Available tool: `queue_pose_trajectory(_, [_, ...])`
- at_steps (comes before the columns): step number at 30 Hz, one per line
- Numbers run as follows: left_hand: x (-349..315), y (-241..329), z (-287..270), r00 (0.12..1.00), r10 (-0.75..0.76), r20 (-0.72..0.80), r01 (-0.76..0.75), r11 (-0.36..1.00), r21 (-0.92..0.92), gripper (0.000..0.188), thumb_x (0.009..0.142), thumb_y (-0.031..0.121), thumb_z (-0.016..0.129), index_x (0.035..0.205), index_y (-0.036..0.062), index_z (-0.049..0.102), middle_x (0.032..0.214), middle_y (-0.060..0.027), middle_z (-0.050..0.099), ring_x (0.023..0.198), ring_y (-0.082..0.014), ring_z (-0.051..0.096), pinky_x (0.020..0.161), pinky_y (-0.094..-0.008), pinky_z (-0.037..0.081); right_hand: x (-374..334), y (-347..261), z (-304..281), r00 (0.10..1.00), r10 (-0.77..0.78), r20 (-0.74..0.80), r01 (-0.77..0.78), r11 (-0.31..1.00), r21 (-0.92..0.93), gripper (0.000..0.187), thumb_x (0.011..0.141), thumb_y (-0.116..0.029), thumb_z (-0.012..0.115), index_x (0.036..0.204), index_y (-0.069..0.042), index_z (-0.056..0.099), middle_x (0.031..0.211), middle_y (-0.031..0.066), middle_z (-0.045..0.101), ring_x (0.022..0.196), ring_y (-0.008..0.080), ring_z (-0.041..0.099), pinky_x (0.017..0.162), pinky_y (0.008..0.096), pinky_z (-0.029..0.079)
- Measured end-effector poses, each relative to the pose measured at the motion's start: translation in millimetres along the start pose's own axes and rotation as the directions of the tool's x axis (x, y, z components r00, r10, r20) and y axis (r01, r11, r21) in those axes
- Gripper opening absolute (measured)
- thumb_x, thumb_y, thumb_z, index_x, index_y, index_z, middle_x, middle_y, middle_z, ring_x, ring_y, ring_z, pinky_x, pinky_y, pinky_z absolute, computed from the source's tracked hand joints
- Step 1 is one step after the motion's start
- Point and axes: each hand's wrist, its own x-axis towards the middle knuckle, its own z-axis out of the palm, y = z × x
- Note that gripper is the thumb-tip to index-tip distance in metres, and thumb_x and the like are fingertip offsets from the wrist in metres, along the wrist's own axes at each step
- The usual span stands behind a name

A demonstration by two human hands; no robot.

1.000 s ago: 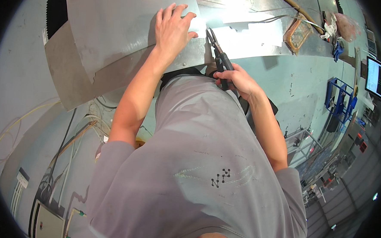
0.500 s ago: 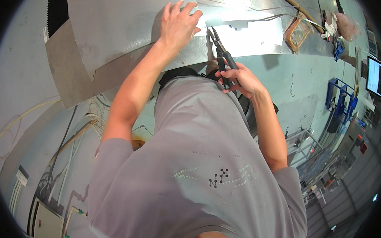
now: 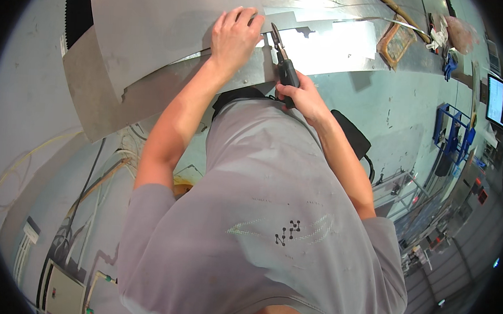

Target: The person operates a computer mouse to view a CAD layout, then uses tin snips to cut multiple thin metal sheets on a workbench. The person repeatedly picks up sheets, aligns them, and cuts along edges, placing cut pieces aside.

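Observation:
My left hand [image 3: 235,37] is at the near right corner of a large grey metal sheet [image 3: 156,30]. Its fingers bend over the top face, and the thumb is mostly hidden. A narrow bright gap shows under the sheet's near edge beside the wrist. In my right hand [image 3: 303,94] are snips [image 3: 286,68] with black handles squeezed together. Their narrow metal jaws point away from me, just right of the left fingers, beside a notched strip [image 3: 278,23] of metal. Whether the jaws touch the strip, I cannot tell.
The sheet lies over a metal worktop [image 3: 90,91]. To the right are a shiny pale sheet [image 3: 337,45], a wooden-framed piece [image 3: 396,45], a long rod [image 3: 398,10], a white rag [image 3: 437,36] and a blue item [image 3: 451,66]. A screen [image 3: 498,101] stands far right.
My right hand has moved left and slightly away from me, and the snips' handles have closed together. The sheet has shifted slightly, and its near edge stands a little off the worktop.

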Motion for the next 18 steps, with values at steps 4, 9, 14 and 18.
queue_pose_trajectory(4, [-0.4, -0.3, 2.6, 0.999, -0.025, 0.021, 0.025, 1.000, 0.009, 0.029, 0.078, 0.009, 0.080, 0.106, 0.0152, 0.076, 0.118, 0.0027, 0.074, 0.113, -0.0224, 0.072, 0.084, -0.0395, 0.063, -3.3, -1.4, 7.6, 0.999, -0.017, -0.037, 0.016, 1.000, -0.022, 0.019, 0.101, -0.019, 0.068, 0.115, -0.008, 0.061, 0.097, 0.0025, 0.063, 0.086, 0.0135, 0.061, 0.070, 0.0344, 0.052])
queue_pose_trajectory(9, [-7.0, 3.4, 1.2, 1.000, -0.004, 0.025, 0.004, 1.000, 0.022, 0.030, 0.077, 0.010, 0.082, 0.106, 0.0168, 0.077, 0.117, 0.0049, 0.075, 0.111, -0.0210, 0.074, 0.078, -0.0374, 0.065, 3.3, -21.4, 14.1, 0.996, 0.013, -0.083, -0.019, 0.997, -0.069, 0.027, 0.103, -0.027, 0.068, 0.121, -0.007, 0.062, 0.100, 0.0036, 0.064, 0.088, 0.0147, 0.063, 0.072, 0.0336, 0.052])
queue_pose_trajectory(14, [-11.2, 4.1, 2.5, 0.999, -0.033, 0.024, 0.034, 0.999, -0.036, 0.035, 0.073, 0.011, 0.085, 0.107, 0.0178, 0.078, 0.116, 0.0064, 0.076, 0.109, -0.0212, 0.075, 0.075, -0.0367, 0.065, 7.4, -23.6, 16.9, 0.991, 0.100, -0.091, -0.103, 0.994, -0.025, 0.027, 0.100, -0.023, 0.067, 0.117, -0.003, 0.061, 0.091, 0.0041, 0.062, 0.080, 0.0143, 0.060, 0.069, 0.0319, 0.048])
queue_pose_trajectory(18, [-13.6, 2.3, 4.7, 0.998, -0.053, 0.023, 0.054, 0.996, -0.075, 0.036, 0.073, 0.012, 0.086, 0.107, 0.0179, 0.078, 0.116, 0.0063, 0.076, 0.110, -0.0210, 0.075, 0.075, -0.0367, 0.064, 19.0, -13.9, 10.4, 0.998, 0.060, -0.016, -0.061, 0.996, -0.070, 0.027, 0.091, -0.016, 0.066, 0.113, 0.000, 0.062, 0.088, 0.0057, 0.062, 0.071, 0.0144, 0.057, 0.062, 0.0331, 0.047])
